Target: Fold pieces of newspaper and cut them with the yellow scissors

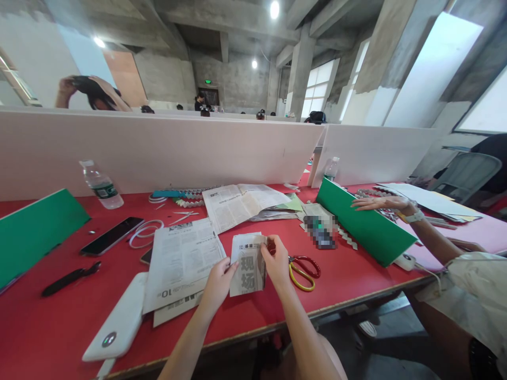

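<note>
A small folded piece of newspaper (247,272) with large printed characters is held up above the red table. My left hand (219,279) pinches its left edge between thumb and fingers. At the upper right edge, my right hand (278,259) grips the same paper, its fingertips partly hidden behind it. Just right of that hand lies a pair of scissors (304,273) with one red and one yellow handle loop. Larger newspaper sheets (184,269) are spread by my left hand, and an open newspaper (241,206) lies behind on a stack.
A white power bank (119,322), a black-handled tool (70,278), a phone (112,236) and a water bottle (102,184) are on the left. Green boards (360,224) stand on both sides. Another person's hand (382,204) reaches over the right one. A white partition (178,153) closes the back.
</note>
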### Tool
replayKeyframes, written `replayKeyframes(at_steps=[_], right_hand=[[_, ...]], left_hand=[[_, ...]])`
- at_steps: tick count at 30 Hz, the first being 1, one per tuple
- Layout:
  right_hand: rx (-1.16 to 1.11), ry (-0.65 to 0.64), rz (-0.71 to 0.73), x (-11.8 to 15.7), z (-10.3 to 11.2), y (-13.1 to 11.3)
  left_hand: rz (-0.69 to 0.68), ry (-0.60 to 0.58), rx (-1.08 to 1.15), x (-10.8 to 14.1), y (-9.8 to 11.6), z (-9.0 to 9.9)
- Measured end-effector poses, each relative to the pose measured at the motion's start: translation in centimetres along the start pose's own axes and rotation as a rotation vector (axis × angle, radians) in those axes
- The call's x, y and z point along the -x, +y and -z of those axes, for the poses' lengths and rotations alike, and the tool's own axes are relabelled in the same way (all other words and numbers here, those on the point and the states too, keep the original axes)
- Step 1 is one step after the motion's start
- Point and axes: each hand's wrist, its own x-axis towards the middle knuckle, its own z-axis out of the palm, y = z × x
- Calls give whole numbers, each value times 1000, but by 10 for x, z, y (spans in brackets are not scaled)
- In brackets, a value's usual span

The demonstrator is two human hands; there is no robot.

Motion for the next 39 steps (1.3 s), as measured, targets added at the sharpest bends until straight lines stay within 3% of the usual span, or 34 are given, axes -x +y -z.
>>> replayKeyframes(at_steps=[10, 21, 26, 30, 33, 36, 39], right_hand=[[29, -30, -12, -3, 1, 6], [162, 6, -19, -4, 2, 8], [-48, -26, -104, -7, 0, 8], [-364, -94, -265, -8, -5, 4], [-513, -182, -300, -7, -9, 0], [-550, -240, -263, -6, -11, -3], [-461, -220, -219, -6, -12, -3]], left_hand=[[-21, 26, -23, 1, 3, -1], [-40, -34, -70, 4, 1, -3], [-57, -31, -67, 4, 5, 0], [-67, 114, -67, 3, 9, 2], [-53, 152, -63, 2, 10, 4], [-56, 146, -38, 1, 10, 4], [-48, 137, -8, 0, 10, 4]])
